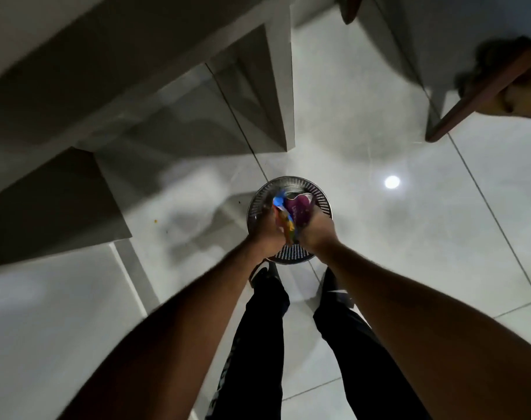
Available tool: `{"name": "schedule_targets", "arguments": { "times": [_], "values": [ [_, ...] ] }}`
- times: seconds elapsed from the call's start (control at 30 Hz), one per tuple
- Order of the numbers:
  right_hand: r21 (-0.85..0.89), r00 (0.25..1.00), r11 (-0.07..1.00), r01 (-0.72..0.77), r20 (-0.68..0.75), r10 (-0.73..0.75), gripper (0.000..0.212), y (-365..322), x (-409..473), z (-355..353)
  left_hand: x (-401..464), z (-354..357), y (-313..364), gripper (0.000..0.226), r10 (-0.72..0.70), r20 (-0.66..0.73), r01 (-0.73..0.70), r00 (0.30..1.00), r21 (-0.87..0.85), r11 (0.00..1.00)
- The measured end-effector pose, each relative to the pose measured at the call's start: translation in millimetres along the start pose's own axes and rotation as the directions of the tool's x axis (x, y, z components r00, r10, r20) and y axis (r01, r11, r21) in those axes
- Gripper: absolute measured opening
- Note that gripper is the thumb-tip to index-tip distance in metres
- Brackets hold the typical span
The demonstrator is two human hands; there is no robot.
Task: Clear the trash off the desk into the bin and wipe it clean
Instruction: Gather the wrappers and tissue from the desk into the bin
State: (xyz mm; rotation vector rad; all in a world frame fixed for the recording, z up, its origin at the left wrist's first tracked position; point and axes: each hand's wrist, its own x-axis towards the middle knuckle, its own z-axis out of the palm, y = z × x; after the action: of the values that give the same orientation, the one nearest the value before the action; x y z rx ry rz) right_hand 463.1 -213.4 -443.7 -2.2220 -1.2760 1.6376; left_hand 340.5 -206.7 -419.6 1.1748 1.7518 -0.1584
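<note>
Head view, looking steeply down; frame is motion-blurred.

Far left: grey table [46, 71] seen from above at an angle, its leg [283, 86] standing on the glossy tiled floor [409, 253]. Small orange crumb [155, 221] on the floor near the table's lower edge.

Centre: round metal bin [314, 189] with perforated wall stands on the floor, just in front of the person's shoes [262, 272]. Both bare forearms reach down to it.

Left hand [268, 230] is over the bin's left rim, fingers curled together around a blue and orange wrapper [283, 215]. Right hand [317, 228] is over the bin's right side, fingers clamped on a purple wrapper [300, 209]. The two wrappers are pressed against each other between the hands, directly above the bin opening. Cannot tell whether they touch the bin's inside. Bin contents below them not readable.

Below: black trousers [349, 344], legs apart, bin between the feet and ahead of them.

Right: bright lamp reflection [392, 181] on the floor tile. Upper right corner: a wooden-edged piece of furniture [485, 86], blurred, its kind not clear.
</note>
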Motion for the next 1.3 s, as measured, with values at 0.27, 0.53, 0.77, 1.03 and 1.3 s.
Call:
{"name": "schedule_targets", "arguments": {
  "times": [0.27, 0.53, 0.77, 1.03, 1.3],
  "values": [
    [0.141, 0.978, 0.974, 0.175, -0.14, -0.155, 0.021, -66.6, -119.5, -89.4, -140.3, -106.2, 44.6, 0.039, 0.26, -0.205, -0.26, 0.943, 0.028, 0.965],
    [0.028, 0.706, 0.804, 0.594, -0.498, -0.503, 0.011, -222.9, -271.2, -182.3, -303.2, -251.1, 143.6, 0.017, 0.605, -0.209, -0.627, 0.769, -0.055, 0.777],
    [-0.298, 0.508, 0.691, 0.658, -0.502, -0.7, 0.021, -397.1, -279.8, -227.4, -289.7, -391.1, 170.0, 0.014, 0.615, -0.508, -0.531, 0.604, 0.319, 0.785],
    [-0.69, 0.757, 0.591, 0.419, -0.094, -0.646, 0.058, -543.6, -166.1, -229.4, -187.5, -469.4, 141.9, 0.058, 0.511, -0.333, -0.182, 0.793, 0.671, 0.719],
    [-0.875, 0.625, 0.36, 0.323, -0.088, -0.776, 0.028, -534.8, -122.7, -181.8, -173.9, -493.2, 135.8, 0.017, 0.55, -0.483, -0.349, 0.681, 0.445, 0.824]
  ]
}}
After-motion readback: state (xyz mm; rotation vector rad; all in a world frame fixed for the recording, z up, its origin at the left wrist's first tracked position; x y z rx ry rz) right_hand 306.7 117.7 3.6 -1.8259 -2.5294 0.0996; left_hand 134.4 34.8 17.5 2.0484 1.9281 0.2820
